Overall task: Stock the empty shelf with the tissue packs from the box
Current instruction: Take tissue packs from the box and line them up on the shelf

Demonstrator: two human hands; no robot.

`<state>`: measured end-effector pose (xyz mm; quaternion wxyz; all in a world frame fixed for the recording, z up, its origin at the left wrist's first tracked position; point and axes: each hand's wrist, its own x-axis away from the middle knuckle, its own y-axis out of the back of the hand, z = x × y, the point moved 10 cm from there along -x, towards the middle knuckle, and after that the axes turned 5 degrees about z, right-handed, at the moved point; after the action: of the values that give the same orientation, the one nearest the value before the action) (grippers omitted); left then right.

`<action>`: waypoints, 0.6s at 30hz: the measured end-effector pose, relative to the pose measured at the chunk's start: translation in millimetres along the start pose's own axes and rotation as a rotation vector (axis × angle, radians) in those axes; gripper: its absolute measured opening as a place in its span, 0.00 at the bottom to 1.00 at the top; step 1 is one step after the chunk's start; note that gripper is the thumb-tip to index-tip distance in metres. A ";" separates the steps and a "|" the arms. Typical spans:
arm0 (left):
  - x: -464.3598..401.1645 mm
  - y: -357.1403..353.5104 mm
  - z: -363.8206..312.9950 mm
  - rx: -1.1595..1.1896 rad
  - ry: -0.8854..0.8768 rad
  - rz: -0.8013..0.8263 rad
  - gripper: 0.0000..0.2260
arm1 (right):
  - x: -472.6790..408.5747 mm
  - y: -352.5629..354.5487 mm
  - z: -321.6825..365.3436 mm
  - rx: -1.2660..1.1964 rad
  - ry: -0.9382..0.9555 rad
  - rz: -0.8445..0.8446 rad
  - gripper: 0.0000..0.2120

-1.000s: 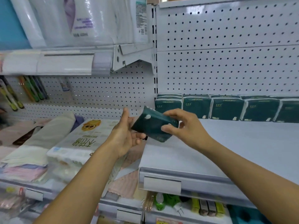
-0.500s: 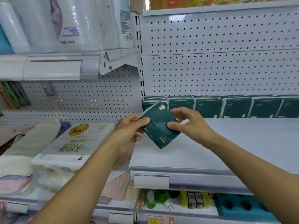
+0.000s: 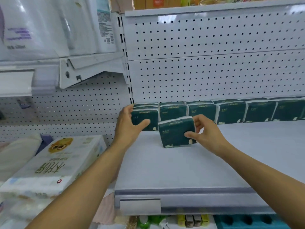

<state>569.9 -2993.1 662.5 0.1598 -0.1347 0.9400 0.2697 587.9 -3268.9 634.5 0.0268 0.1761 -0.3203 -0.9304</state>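
Observation:
A dark green tissue pack [image 3: 175, 132] stands upright on the white shelf [image 3: 189, 164], a little in front of the back row. My right hand [image 3: 203, 131] grips its right edge with thumb and fingers. My left hand [image 3: 127, 126] holds the leftmost tissue pack [image 3: 146, 114] of the row, thumb across its front. Several more dark green tissue packs [image 3: 229, 111] line the pegboard wall to the right. The box is out of view.
A large white tissue bundle with an owl print [image 3: 54, 164] lies on the lower left shelf. White wrapped rolls [image 3: 49, 25] sit on the upper left shelf above a bracket [image 3: 92, 68]. A price-label strip [image 3: 140, 206] runs along the shelf's front edge.
Both hands moved forward to the back of the shelf. The pack that both hands held tilted in the air now stands upright on the shelf, and the left hand has moved onto the row's leftmost pack.

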 end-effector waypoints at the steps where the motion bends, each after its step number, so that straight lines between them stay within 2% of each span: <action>1: -9.6 -2.4 15.3 -0.046 0.043 -0.014 0.36 | -6.5 -1.3 -10.4 -0.004 -0.026 0.002 0.16; 4: -34.3 -19.6 62.3 -0.137 0.201 0.037 0.46 | -26.8 -7.0 -30.7 -0.068 -0.095 -0.010 0.17; 6: -45.7 -31.1 81.8 -0.128 0.254 0.071 0.49 | -40.9 -9.3 -41.5 -0.092 -0.137 -0.041 0.16; 8: -55.1 -39.1 89.9 -0.104 0.246 0.073 0.48 | -53.5 -9.5 -47.2 0.002 -0.158 -0.072 0.17; 11: -62.6 -46.0 91.6 -0.099 0.219 0.053 0.45 | -63.3 -5.8 -37.4 0.292 -0.120 -0.147 0.17; 16: -65.0 -50.5 92.0 -0.086 0.190 0.028 0.41 | -70.0 -13.6 -18.5 0.524 -0.002 -0.219 0.32; 18: -65.0 -50.9 91.6 -0.090 0.178 0.025 0.40 | -72.0 -20.1 -13.8 0.602 0.038 -0.208 0.31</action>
<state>667.4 -2973.5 589.5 0.0661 -0.1534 0.9390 0.3008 661.3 -3249.4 634.6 -0.1156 0.2251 -0.5608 -0.7883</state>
